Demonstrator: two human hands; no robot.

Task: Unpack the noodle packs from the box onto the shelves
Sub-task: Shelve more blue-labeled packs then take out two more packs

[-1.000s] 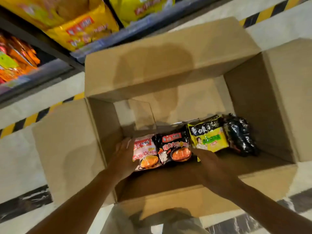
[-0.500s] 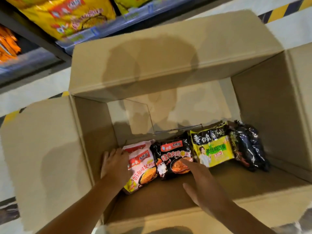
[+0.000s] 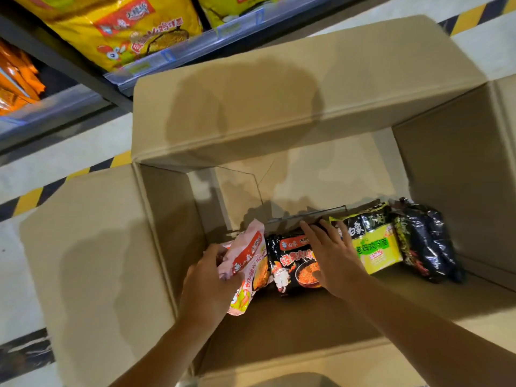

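1. Step in hand looks like grabbing the next packs out of the cardboard box (image 3: 106,275). The left hand (image 3: 208,289) has its grip closed around the pink noodle pack (image 3: 248,263), which is tilted up off the box floor at the left end of the row.
2. The right hand (image 3: 332,258) lies flat on the black-and-red noodle pack (image 3: 293,266), fingers spread over its top edge — grip wide, nothing held yet as far as I can tell.
3. To do this well I'd curl those fingers behind the black-and-red pack's top edge and pinch the whole pack, not just the crimped seal. These wrappers look slick and the noodles inside will probably crack if squeezed hard.
4. Lift straight up so the flaps don't snag anything — the box is deep and the far flap leans over the opening.
5. What's in the box: four packs in one row along the far wall. Left to right: pink, black-and-red, a yellow-green noodle pack (image 3: 374,247), then a glossy black noodle pack (image 3: 424,241) near the right wall. The rest of the floor is bare cardboard.
6. The shelf (image 3: 178,55) above already holds a big yellow noodle bag (image 3: 125,32), with orange packs (image 3: 16,79) on a lower shelf to the left.
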